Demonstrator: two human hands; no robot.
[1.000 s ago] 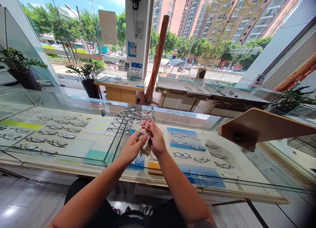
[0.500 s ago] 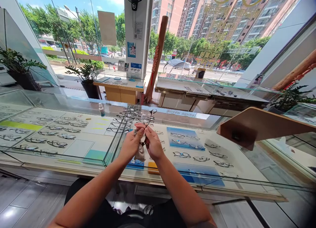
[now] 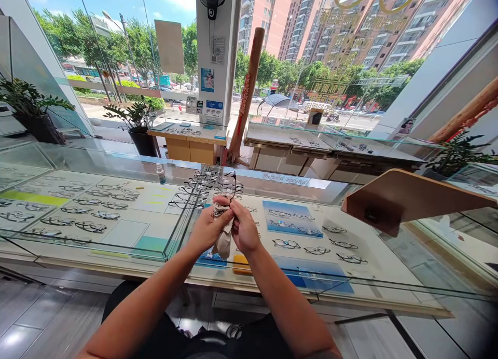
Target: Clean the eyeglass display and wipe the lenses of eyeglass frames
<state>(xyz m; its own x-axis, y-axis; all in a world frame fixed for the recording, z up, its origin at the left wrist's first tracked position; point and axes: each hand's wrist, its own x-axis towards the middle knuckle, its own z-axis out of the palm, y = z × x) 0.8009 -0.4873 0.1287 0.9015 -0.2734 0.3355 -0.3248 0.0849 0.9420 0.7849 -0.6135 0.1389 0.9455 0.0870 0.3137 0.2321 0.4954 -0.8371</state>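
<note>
My left hand (image 3: 207,228) is closed on a beige cleaning cloth (image 3: 223,246), whose loose end hangs below the fingers. Beside it, my right hand (image 3: 246,229) pinches a pair of dark-framed eyeglasses (image 3: 235,187) that stick up above the fingertips. Both hands meet over the glass counter, and the cloth touches the glasses' lower part. Fingers hide much of the frame. Just beyond the hands, several eyeglasses (image 3: 188,197) lie in rows on the countertop.
A small spray bottle (image 3: 161,173) stands on the glass counter (image 3: 128,159) to the left. Rows of eyeglasses (image 3: 286,243) lie inside the case. A brown wooden board (image 3: 404,201) rises at the right. Potted plants (image 3: 142,136) and a second display counter (image 3: 288,141) are farther back.
The eyeglasses have turned in my fingers, so a rim now stands upright. More of the beige cloth shows between my hands. Both arms stay nearly in place.
</note>
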